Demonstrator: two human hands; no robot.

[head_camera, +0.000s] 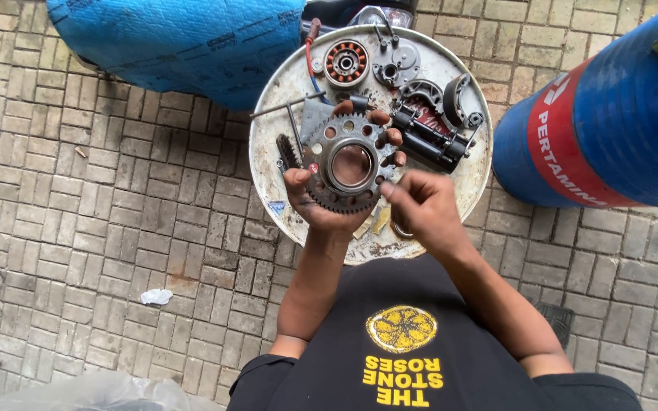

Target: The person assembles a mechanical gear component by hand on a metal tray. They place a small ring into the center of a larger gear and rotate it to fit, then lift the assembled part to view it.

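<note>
Left hand (321,199) fingers grasp the toothed gear (348,164) over the round tray's (268,160) crowded middle; right hand (420,209) fingers pinched together beside its rim

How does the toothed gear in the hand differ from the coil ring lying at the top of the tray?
The toothed gear is larger, dull grey, and held up by the left hand. The coil ring is smaller, with orange-copper windings, and lies flat on the white round tray. Both are round with a central hole.
</note>
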